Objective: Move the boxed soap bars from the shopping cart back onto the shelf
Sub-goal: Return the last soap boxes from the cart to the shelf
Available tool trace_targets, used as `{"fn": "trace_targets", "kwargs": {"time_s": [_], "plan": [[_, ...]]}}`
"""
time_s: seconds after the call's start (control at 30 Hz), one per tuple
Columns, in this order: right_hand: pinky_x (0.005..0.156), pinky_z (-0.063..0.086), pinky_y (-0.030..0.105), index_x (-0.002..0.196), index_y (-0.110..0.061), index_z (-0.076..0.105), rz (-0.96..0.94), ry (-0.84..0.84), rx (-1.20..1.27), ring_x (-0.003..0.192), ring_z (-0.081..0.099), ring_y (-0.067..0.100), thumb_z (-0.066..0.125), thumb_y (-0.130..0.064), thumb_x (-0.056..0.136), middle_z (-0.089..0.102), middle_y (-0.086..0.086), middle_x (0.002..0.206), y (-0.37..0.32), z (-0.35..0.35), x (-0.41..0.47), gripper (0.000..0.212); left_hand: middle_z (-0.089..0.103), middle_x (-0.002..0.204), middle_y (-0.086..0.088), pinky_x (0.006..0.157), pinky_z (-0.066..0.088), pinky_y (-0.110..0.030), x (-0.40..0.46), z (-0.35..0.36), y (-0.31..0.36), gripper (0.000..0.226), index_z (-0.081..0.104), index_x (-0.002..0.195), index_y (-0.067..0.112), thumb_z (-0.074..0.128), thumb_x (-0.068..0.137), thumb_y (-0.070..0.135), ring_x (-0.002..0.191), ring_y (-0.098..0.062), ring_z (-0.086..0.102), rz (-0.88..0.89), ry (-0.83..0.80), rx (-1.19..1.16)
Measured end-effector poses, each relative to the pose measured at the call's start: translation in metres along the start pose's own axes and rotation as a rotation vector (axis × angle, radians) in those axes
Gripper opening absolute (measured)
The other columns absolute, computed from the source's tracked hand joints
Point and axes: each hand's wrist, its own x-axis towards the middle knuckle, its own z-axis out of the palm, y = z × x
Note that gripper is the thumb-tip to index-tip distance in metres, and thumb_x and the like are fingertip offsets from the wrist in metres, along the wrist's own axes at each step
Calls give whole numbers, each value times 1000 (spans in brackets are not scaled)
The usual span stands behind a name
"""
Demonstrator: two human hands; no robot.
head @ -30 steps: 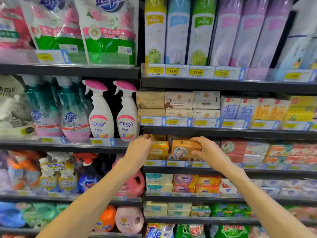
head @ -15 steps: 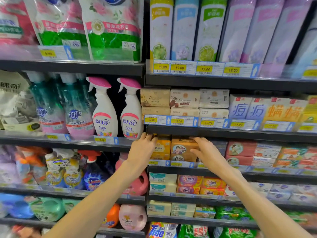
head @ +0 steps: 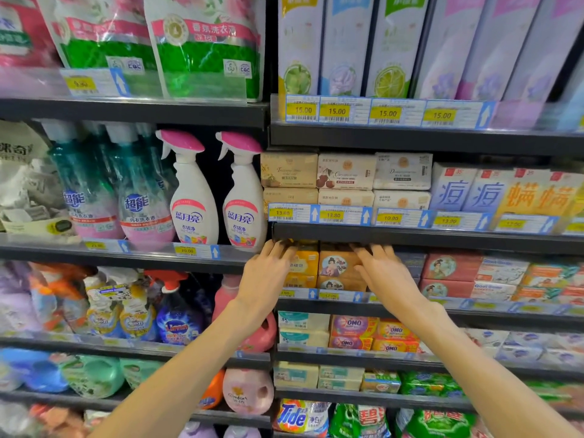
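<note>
Both hands have let go since a second ago: the orange soap box (head: 336, 267) the right hand (head: 387, 276) carried now sits stacked on the shelf (head: 410, 306) at centre frame. Right fingers lie straight, released, touching the box's right end; its long axis runs left-right. The left hand (head: 267, 273), open too, rests against the yellow soap boxes (head: 303, 268) just left. Both forearms reach up from the lower frame.
</note>
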Motion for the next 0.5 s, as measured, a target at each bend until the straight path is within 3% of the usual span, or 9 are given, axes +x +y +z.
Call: {"fn": "trace_targets", "kwargs": {"time_s": [0.17, 0.5], "plan": [[71, 59, 46, 135, -15, 54, -29, 74, -72, 118, 54, 38, 70, -27, 89, 54, 17, 129, 2, 6, -3, 50, 60, 126, -5, 72, 58, -36, 3, 3, 2, 62, 51, 134, 19, 79, 79, 16, 119, -25, 54, -11, 0, -8], [66, 60, 44, 127, -13, 61, -45, 114, -41, 113, 59, 34, 77, -21, 82, 64, 10, 117, 0, 7, -1, 48, 59, 129, -7, 72, 59, -38, 2, 3, 4, 59, 52, 134, 17, 77, 81, 14, 120, -27, 53, -25, 6, -8]]}}
